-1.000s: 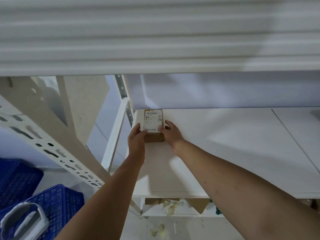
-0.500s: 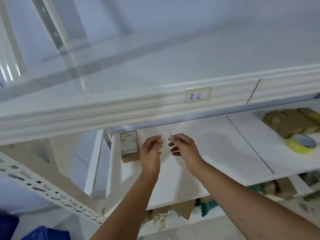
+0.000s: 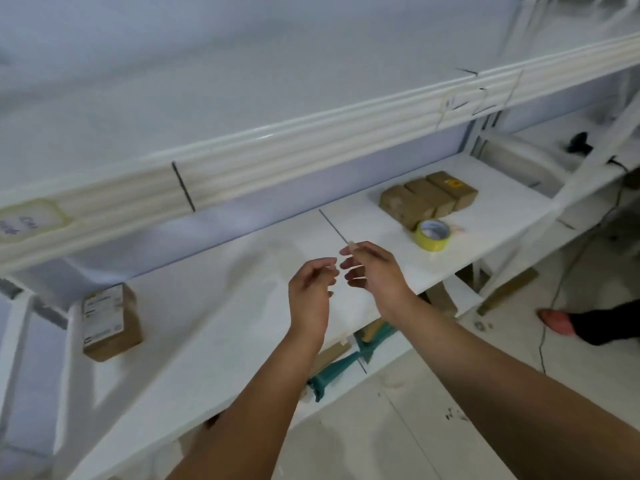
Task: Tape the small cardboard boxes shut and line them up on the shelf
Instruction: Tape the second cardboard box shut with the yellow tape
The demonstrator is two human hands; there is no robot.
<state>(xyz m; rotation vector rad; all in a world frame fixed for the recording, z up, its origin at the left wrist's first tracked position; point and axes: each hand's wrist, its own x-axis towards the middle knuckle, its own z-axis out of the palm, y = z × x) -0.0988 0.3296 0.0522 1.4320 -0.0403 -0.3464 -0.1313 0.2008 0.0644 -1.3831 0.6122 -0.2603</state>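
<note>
Hovering side by side above the middle of the shelf (image 3: 214, 306), the left hand (image 3: 311, 292) and the right hand (image 3: 375, 275) are both empty, their fingers (image 3: 320, 266) loosely curled and released, touching neither the board nor each other. One labelled box (image 3: 110, 323) stands alone at the lower left of the frame, tight against the shelf's end. Three brown boxes (image 3: 427, 199) sit pressed together in a row at the upper right, and a roll of yellow tape (image 3: 433, 234) lies flat just in front of them. Whether those three are already sealed cannot be told from here. The step in hand looks like the reach for the next box and the tape. To do it well, the right hand should go for the roll while the left draws the nearest box toward the front edge, where there is bare board to work on. Both flaps want pressing flat before the tape goes along the seam and down each end. The box then belongs just beside the labelled one, side touching side, fronts level, so the line grows from the left end without gaps.
</note>
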